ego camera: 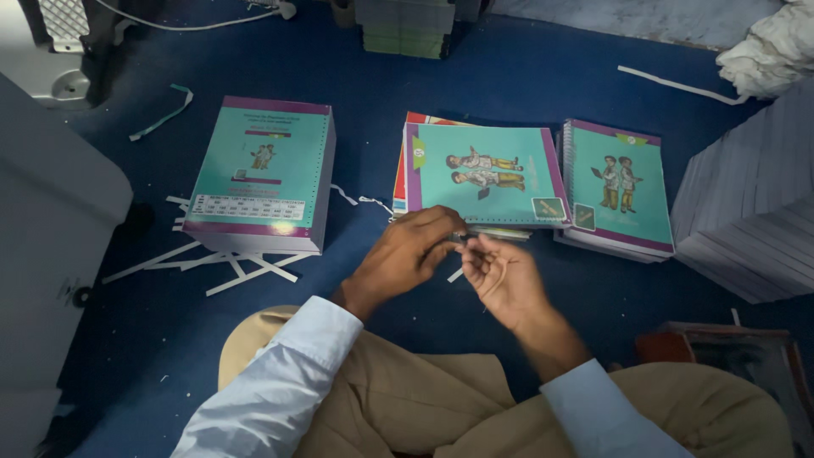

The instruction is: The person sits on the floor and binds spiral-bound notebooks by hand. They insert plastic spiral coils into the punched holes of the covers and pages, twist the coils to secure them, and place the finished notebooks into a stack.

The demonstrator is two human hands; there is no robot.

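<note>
Pinching small thin thing [462,239] between both hands: left hand [407,254] and right hand [502,276] touch, near teal book [483,174].

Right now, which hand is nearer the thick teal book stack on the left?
Left. The left hand lies just right of the thick teal stack; the right hand is farther right.
</note>
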